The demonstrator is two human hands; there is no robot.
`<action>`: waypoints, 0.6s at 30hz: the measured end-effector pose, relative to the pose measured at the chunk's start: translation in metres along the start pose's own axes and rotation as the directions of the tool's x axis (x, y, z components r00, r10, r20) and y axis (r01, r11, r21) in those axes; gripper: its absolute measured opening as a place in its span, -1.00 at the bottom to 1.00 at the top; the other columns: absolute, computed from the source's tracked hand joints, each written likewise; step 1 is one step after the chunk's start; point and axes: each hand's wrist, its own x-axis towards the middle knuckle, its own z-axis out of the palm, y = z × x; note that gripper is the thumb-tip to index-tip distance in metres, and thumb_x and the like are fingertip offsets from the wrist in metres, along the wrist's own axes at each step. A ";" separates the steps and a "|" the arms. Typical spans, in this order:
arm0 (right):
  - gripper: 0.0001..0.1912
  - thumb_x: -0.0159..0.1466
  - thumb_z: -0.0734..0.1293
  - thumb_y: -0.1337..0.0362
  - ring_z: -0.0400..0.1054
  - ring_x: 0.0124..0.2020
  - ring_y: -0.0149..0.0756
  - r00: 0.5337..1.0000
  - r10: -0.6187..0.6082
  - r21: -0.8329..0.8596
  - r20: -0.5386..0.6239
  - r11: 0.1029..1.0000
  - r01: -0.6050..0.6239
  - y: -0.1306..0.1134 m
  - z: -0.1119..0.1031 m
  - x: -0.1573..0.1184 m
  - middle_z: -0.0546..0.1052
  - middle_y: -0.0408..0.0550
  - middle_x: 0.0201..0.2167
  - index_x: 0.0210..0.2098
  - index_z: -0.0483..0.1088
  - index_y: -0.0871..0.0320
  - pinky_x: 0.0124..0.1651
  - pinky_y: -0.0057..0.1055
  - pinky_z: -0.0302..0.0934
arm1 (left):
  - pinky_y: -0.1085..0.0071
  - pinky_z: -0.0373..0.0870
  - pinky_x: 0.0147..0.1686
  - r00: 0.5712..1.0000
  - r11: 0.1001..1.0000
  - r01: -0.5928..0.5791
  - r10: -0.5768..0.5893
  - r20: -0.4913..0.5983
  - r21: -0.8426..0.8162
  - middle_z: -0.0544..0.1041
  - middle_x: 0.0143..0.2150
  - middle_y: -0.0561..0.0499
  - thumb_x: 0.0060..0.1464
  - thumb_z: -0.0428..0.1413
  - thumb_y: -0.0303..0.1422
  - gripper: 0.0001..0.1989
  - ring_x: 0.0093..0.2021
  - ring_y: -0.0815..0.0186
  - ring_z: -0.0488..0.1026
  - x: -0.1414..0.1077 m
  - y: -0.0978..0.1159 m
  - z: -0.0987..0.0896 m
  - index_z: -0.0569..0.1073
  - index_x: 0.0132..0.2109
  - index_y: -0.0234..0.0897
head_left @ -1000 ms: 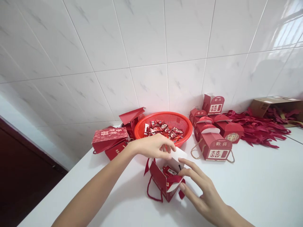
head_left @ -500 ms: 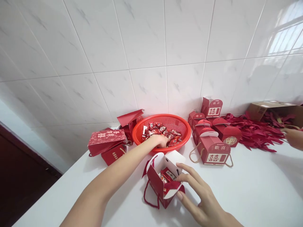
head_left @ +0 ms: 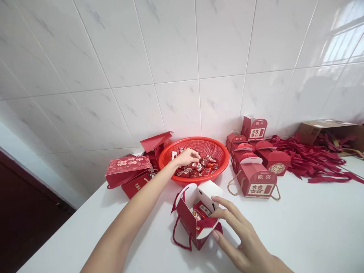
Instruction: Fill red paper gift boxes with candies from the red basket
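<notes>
Over the red basket [head_left: 224, 167] of wrapped candies [head_left: 204, 167], my left hand [head_left: 188, 156] hovers with its fingers loosely curled; a candy between them cannot be made out. In front of the basket stands a small red box [head_left: 186, 220] with its white-lined flaps up and several candies inside. My right hand [head_left: 241, 235] holds that box by its right side, fingertips on the flap and the dark red ribbon [head_left: 209, 223]. A dark red cord handle hangs at the box's left side.
Closed red boxes [head_left: 258, 184] stand to the right of the basket, and more red boxes [head_left: 129, 172] lie left of it. Dark red ribbons [head_left: 309, 161] spread out beside a cardboard box [head_left: 308, 132] at the right. A tiled wall [head_left: 176, 102] runs behind the white table [head_left: 298, 227].
My left hand has risen out of the candies and shifted slightly left. Another person's hand has gone from the right edge, and some ribbon now stretches toward that edge.
</notes>
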 end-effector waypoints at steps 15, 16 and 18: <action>-0.81 0.38 0.29 0.30 0.40 0.20 -0.21 1.000 -0.013 0.009 -0.016 1.000 0.013 -0.001 0.005 -0.001 0.44 0.14 0.18 -0.02 0.39 0.07 0.12 -0.43 0.38 | 0.24 0.43 0.00 0.985 0.960 -0.096 0.054 -0.161 -0.265 0.66 -0.23 -0.07 -0.05 0.27 -0.30 -0.85 -0.15 0.17 0.55 -0.002 -0.009 0.003 0.60 -0.34 -0.31; -0.81 0.38 0.30 0.30 0.41 0.20 -0.19 1.000 -0.009 0.010 -0.016 1.000 0.009 -0.002 0.007 -0.002 0.45 0.14 0.18 -0.02 0.39 0.07 0.11 -0.41 0.39 | 0.24 0.43 0.00 0.985 0.957 -0.100 0.056 -0.165 -0.274 0.66 -0.23 -0.08 -0.06 0.27 -0.29 -0.84 -0.15 0.17 0.55 -0.003 -0.007 0.003 0.60 -0.35 -0.31; -0.79 0.36 0.33 0.28 0.43 0.18 -0.15 1.000 -0.015 0.016 -0.008 1.000 0.015 0.002 0.004 -0.003 0.45 0.15 0.20 -0.01 0.42 0.07 0.09 -0.37 0.43 | 0.23 0.42 0.01 0.983 0.949 -0.117 0.068 -0.173 -0.294 0.65 -0.22 -0.09 -0.06 0.27 -0.28 -0.82 -0.15 0.18 0.55 -0.006 -0.003 0.003 0.60 -0.34 -0.32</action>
